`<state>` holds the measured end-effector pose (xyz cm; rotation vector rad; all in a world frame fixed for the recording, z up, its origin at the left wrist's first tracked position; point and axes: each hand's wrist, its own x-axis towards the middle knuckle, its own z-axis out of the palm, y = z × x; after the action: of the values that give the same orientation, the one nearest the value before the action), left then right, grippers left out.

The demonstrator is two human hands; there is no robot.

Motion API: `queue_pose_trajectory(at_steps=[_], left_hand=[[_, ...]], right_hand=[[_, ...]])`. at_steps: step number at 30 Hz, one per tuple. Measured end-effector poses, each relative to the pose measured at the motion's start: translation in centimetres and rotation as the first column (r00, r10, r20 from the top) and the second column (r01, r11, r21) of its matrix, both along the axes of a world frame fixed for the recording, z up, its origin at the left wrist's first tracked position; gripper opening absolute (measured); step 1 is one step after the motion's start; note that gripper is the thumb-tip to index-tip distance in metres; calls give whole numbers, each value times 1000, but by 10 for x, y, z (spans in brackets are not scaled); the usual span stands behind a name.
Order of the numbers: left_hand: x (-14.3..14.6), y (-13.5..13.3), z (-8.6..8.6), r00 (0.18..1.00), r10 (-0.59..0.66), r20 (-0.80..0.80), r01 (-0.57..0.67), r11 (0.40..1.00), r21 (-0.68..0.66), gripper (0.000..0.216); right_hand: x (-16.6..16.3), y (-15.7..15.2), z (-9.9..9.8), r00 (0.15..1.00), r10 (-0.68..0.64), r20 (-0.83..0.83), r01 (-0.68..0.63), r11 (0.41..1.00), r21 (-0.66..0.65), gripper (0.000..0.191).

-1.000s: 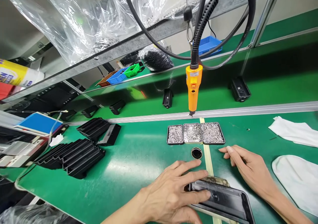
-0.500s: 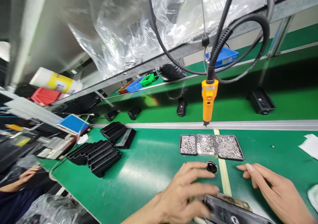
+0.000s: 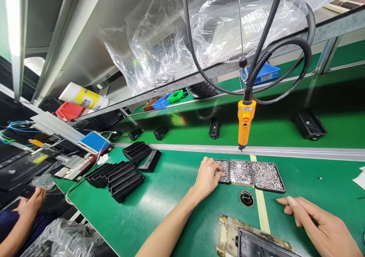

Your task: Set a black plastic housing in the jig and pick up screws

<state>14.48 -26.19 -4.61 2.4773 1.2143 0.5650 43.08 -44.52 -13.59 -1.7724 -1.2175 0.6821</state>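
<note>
Green matting covers the bench (image 3: pixel 171 181), where the left hand (image 3: pixel 207 175) is reached out, fingertips bunched into the leftmost tray of small screws (image 3: pixel 224 170). The right hand (image 3: pixel 319 222) is rested flat with fingers spread beside the black housing (image 3: pixel 256 245) on its fixture. Picking fasteners is judged the step in hand; next, a screw must be pinched cleanly and carried to the housing.
</note>
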Motion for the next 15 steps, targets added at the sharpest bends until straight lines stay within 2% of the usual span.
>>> queue_pose_trajectory(at_steps=[4,11,15], left_hand=[[1,2,-3,1000,22,6,-22,1000,-1,12],[-3,1,-1,998,46,51,-47,999,10,17],[-5,0,-2,996,63,59,-64,998,1,12]], right_hand=[[0,2,0,1000,1,-8,-1,1000,-1,60],[-3,2,3,1000,-1,-18,2,999,38,63],[-3,3,6,1000,0,-11,0,1000,10,65]])
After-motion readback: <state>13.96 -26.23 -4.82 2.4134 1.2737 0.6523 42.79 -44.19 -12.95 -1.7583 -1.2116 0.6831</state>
